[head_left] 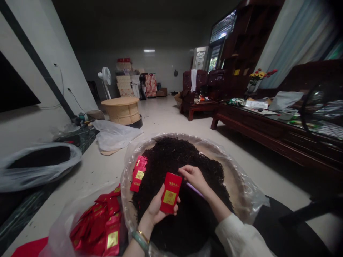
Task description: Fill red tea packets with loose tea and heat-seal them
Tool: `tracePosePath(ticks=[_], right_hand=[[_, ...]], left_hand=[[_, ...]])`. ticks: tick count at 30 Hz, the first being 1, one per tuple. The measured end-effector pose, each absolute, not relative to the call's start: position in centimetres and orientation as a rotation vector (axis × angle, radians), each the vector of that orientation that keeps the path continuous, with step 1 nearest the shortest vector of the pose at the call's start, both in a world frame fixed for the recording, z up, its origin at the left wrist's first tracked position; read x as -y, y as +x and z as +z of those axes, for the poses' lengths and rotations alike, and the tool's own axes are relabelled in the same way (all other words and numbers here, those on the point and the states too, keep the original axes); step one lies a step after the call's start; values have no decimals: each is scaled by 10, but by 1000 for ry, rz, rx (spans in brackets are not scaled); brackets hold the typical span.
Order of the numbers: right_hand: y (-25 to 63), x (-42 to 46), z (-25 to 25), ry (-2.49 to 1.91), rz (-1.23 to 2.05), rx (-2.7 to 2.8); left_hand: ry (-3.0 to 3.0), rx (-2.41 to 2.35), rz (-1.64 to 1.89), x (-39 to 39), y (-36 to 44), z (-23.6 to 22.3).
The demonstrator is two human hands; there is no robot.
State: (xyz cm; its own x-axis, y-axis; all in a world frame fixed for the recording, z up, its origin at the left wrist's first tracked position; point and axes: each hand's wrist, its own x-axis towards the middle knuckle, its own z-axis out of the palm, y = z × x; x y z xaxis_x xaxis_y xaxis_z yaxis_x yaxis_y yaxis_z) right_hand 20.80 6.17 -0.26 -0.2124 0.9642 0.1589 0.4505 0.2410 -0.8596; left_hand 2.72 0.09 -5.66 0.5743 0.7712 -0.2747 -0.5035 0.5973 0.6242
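My left hand (158,205) is closed round a red tea packet (171,189) with a gold label, held upright above the tray. Beside the packet's top right corner, the fingertips of my right hand (194,176) are pinched together; what they hold, if anything, is too small to make out. Dark loose tea leaves (171,153) are heaped below both hands in a wide round tray (238,178) lined with clear plastic. Several more red packets (139,175) lie on the left side of the heap. Part of a purple object (195,190) shows under my right wrist.
Left of the tray, a plastic bag (61,228) holds many red packets (99,221). Another bag (77,153) of dark contents stands farther left. A round wooden table (120,103) and fan (105,76) are ahead; a long dark wooden table (268,132) is on the right.
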Motion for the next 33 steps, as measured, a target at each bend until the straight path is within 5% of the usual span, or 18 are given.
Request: tracePosePath(ticks=[8,33], right_hand=[[184,-41,9,-1332,655,2025],[175,-37,12,-1371,607,2242]], left_hand=[[534,-547,743,7,33,-63],[955,-820,776,23,33,-36]])
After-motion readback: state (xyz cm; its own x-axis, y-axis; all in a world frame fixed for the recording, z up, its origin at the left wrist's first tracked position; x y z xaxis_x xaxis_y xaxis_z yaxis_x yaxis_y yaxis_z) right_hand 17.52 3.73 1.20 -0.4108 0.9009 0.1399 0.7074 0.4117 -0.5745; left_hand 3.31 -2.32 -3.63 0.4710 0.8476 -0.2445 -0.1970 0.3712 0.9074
